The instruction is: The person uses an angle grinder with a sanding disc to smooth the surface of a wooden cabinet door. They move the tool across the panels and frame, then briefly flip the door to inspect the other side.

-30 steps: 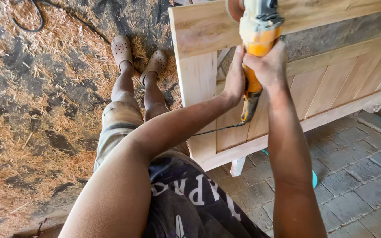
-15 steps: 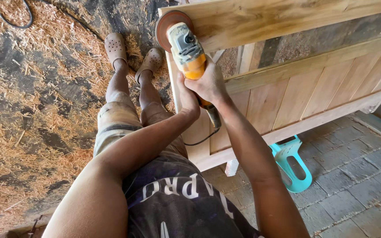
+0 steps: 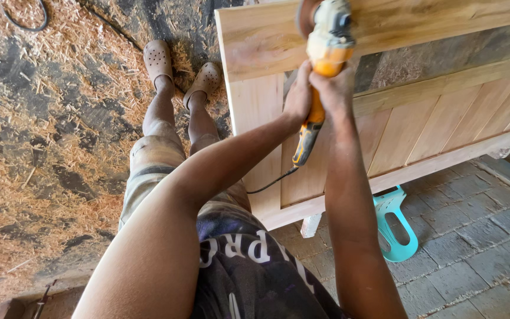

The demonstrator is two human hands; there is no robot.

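Yellow angle grinder (image 3: 324, 47) now sits further right along the wooden door panel (image 3: 420, 130) than half a second ago, when it was at the panel's left corner; a second ago it was about where it is now. So the tool is sweeping back and forth along the top rail (image 3: 255, 41) — sanding passes, by my read, with the left end of the rail just covered. Disc is at the rail's face; contact itself is blurred. Both hands clamp the grinder's body below the head: left hand (image 3: 298, 94) wrapped closed on the left side of the handle, right hand (image 3: 336, 88) closed over it from the right. Black cord (image 3: 270, 186) trails from the grinder's tail across the panel. Left of the panel, sawdust-strewn floor (image 3: 36, 136) and the person's clogs (image 3: 159, 59). Below the panel's bottom rail, a teal plastic stand (image 3: 392, 227) on grey paving.
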